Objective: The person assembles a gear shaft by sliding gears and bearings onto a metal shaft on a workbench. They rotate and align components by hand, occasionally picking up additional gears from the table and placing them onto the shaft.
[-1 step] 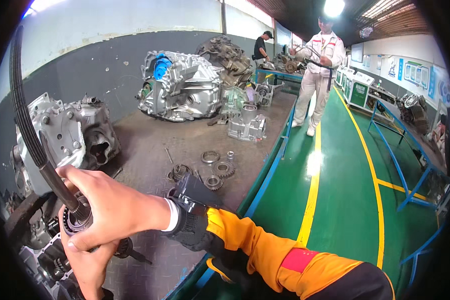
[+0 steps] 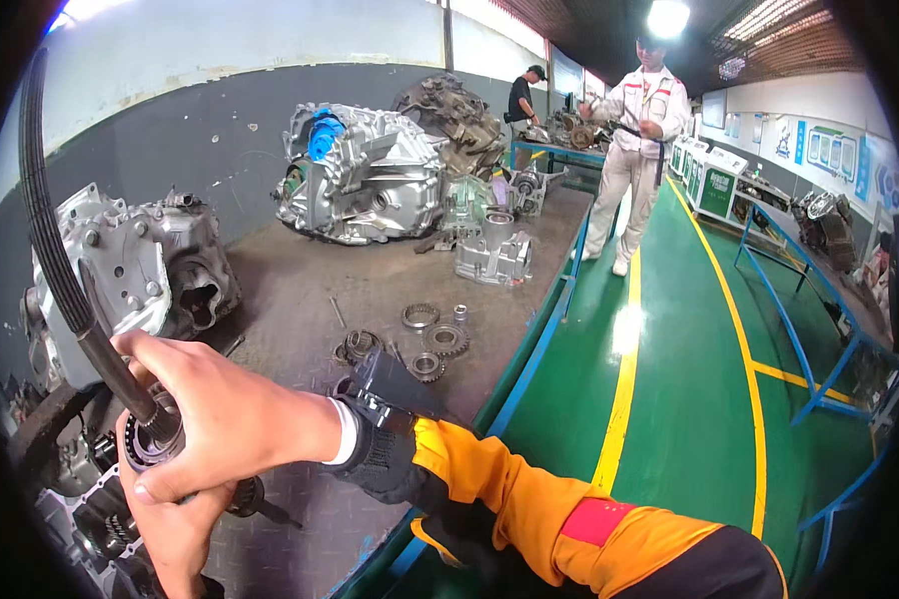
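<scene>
Metal workbench (image 2: 280,295) | right hand (image 2: 235,414) curled round bearing (image 2: 146,455) | left hand (image 2: 175,529) gripping it from below | splined shaft (image 2: 61,265)

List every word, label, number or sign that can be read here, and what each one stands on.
No text here can be quoted with confidence.
Green-and-white cabinet: pale lettering, too small and blurred to read.
Blue-and-white wall posters: small markings, too blurred to read.
Splined shaft and bearing: no lettering visible.
</scene>
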Tool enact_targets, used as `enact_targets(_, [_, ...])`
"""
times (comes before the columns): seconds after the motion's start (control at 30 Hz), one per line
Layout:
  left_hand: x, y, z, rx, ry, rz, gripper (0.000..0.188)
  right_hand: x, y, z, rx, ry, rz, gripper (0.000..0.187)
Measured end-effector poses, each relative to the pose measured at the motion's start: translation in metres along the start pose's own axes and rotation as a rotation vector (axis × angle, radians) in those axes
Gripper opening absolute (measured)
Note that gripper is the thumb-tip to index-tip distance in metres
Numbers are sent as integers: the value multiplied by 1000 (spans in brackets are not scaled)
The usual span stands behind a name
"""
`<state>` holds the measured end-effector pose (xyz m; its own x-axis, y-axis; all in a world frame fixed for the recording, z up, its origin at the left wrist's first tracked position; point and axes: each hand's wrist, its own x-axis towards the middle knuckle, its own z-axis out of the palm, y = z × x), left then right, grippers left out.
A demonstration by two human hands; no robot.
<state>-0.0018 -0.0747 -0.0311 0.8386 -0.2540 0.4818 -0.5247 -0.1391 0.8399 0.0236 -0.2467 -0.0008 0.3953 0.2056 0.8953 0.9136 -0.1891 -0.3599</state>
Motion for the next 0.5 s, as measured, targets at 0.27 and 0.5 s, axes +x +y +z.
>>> enact_targets(0.27, [4, 1, -3, -161, -21, -63, 85, 11, -8, -20, 135, -144, 212, 109])
enact_targets(0.5, [4, -15, 1, -222, 10, 13, 90, 8, 16, -35, 643, -270, 346, 104])
